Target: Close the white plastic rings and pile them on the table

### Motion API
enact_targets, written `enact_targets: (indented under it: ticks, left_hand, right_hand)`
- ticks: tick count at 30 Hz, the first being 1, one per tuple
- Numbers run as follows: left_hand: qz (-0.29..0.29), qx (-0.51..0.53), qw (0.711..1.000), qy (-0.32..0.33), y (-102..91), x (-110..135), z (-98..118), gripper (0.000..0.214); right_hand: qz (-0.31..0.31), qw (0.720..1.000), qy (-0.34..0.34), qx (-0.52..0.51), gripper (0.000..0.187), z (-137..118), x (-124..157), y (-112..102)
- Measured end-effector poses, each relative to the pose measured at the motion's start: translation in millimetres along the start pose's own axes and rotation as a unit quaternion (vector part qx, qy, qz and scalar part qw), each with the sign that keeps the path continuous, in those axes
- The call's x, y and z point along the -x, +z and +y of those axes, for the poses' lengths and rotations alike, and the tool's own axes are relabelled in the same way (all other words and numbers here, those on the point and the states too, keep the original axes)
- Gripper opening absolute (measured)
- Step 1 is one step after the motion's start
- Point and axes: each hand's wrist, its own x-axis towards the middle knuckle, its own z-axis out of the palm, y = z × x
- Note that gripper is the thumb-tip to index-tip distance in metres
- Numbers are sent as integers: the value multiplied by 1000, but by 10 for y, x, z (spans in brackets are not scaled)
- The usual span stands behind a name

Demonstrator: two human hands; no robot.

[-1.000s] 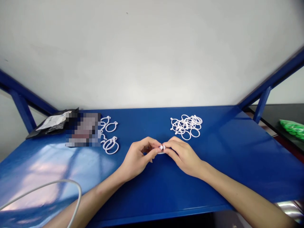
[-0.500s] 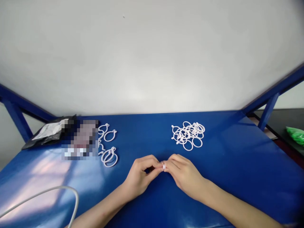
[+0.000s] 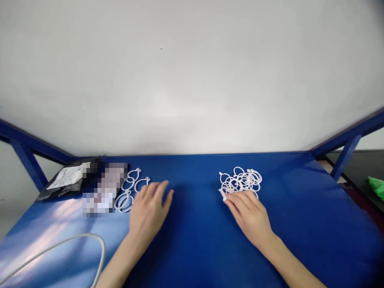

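Observation:
My left hand (image 3: 148, 209) lies flat and open on the blue table (image 3: 195, 240), its fingers spread. Its fingertips rest beside a small group of white plastic rings (image 3: 129, 190) at the left. My right hand (image 3: 249, 213) is stretched forward with its fingers extended. Those fingertips touch the near edge of a pile of several white rings (image 3: 241, 180) at the right. I see nothing gripped in either hand.
A black packet with a white label (image 3: 67, 180) lies at the table's back left, next to a blurred patch. A grey cable (image 3: 60, 244) loops over the front left. Blue frame struts rise at both sides, and something green (image 3: 377, 186) sits far right.
Both hands were pinched together on a small white ring at the table's middle. They have parted: the left went to the left-hand rings, the right to the right-hand pile.

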Motion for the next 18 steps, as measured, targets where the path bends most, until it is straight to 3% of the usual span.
enact_targets:
  ticks: [2, 5, 9, 12, 15, 18]
  left_hand:
    - [-25, -123, 990, -72, -27, -79, -213, 43]
    - [-82, -163, 979, -96, 2, -138, -444, 43]
    - [-71, -52, 994, -70, 91, -164, -511, 37]
    - [-58, 135, 988, -56, 89, -134, -332, 34]
    - [-107, 340, 932, -71, 42, -33, 20, 27]
    - [-194, 509, 833, -99, 38, 78, 387, 26]
  right_hand:
    - [7, 998, 31, 47, 16, 160, -4, -22]
    - [13, 995, 61, 74, 16, 284, 8, -12]
    - [22, 997, 59, 43, 20, 196, 22, 15]
    - [27, 999, 43, -4, 22, 15, 22, 30]
    - [10, 994, 35, -102, 23, -191, 20, 65]
    - [-55, 973, 70, -213, 31, -366, 24, 138]
